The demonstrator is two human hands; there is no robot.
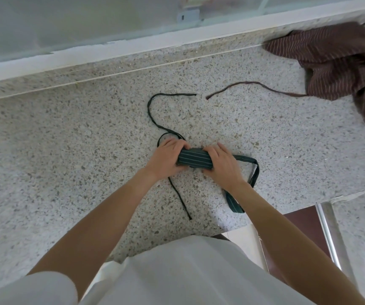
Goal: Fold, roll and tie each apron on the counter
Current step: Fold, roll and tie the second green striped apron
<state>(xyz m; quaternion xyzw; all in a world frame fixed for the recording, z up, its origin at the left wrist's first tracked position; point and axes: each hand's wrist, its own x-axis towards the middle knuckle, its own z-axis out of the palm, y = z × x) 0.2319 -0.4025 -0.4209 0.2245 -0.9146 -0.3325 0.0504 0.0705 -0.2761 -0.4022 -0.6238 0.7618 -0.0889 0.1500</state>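
A dark green striped apron lies rolled into a tight bundle on the speckled stone counter. My left hand grips its left end, and my right hand grips its right end. A thin dark tie string trails from the roll toward the back, and another runs toward the front edge. A wide green neck strap loops out to the right and passes under my right forearm. A brown striped apron lies crumpled at the back right.
The brown apron's thin tie stretches left across the counter, ending near the green string's tip. A white ledge and glass panel run along the back. The counter's front edge drops off at the lower right beside a metal rail.
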